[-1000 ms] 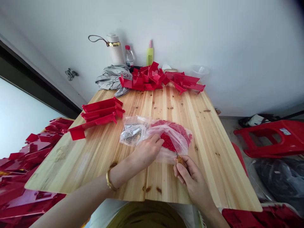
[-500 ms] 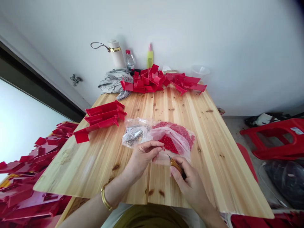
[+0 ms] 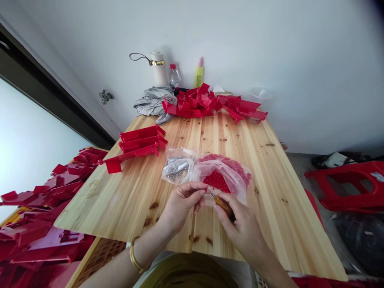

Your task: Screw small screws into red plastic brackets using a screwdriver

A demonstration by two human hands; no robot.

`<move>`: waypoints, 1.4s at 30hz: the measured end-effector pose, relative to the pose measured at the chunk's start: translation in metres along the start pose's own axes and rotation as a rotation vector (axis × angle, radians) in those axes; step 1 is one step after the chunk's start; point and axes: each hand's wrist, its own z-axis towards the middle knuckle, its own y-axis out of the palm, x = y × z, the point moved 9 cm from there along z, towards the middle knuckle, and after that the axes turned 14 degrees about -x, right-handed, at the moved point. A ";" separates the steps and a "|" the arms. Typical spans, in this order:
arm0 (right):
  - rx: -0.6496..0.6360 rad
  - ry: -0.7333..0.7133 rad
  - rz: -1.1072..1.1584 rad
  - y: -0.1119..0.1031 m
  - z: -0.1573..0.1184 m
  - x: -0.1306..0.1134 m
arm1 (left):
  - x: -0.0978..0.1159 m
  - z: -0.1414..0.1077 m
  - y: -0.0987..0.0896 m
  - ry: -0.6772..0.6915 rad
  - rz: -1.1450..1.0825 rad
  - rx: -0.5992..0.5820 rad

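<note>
My left hand (image 3: 186, 203) pinches a tiny red piece (image 3: 207, 190) between thumb and fingertips, in front of the bags. Wrapped in my right hand (image 3: 240, 218) is a screwdriver-like tool with a wooden-coloured handle (image 3: 222, 205); its metal tip points toward the left fingertips. Just beyond the hands lies an open clear bag of small red pieces (image 3: 216, 180). Beside it on the left, another clear bag holds small metal parts (image 3: 177, 171). Whether the tool tip touches the tiny red piece is too small to tell.
Several long red plastic parts (image 3: 141, 143) lie at the table's left. A red pile (image 3: 195, 103), grey cloth (image 3: 154, 102), white flask (image 3: 159, 72) and bottles line the back. More red parts (image 3: 39, 224) fill the lower left; a red stool (image 3: 348, 186) stands right.
The view has shifted, so the table items appear farther right. My right hand's tool tip has come closer to my left fingertips.
</note>
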 end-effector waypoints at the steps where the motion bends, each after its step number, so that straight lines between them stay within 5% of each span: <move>1: -0.013 -0.007 -0.014 0.001 0.000 0.000 | 0.003 -0.001 -0.001 0.024 0.065 -0.001; 13: -0.086 -0.043 0.010 0.017 0.002 0.004 | 0.042 -0.019 0.014 0.263 0.810 -0.076; 16: -0.059 -0.032 0.091 0.016 0.006 0.009 | 0.043 -0.018 -0.008 0.197 1.005 -0.037; 19: -0.031 0.041 0.157 0.016 0.009 0.017 | 0.051 -0.006 -0.032 0.116 1.462 0.024; 24: -0.117 0.085 0.224 0.027 0.014 0.018 | 0.043 0.029 -0.059 -0.274 1.995 -0.006; 27: -0.119 0.063 0.238 0.030 0.016 0.016 | 0.039 0.036 -0.061 -0.367 2.073 -0.008; 33: -0.125 0.071 0.247 0.033 0.022 0.017 | 0.038 0.028 -0.065 -0.267 2.055 0.024; 42: -0.129 0.046 0.232 0.036 0.023 0.017 | 0.043 0.036 -0.054 -0.374 2.092 0.020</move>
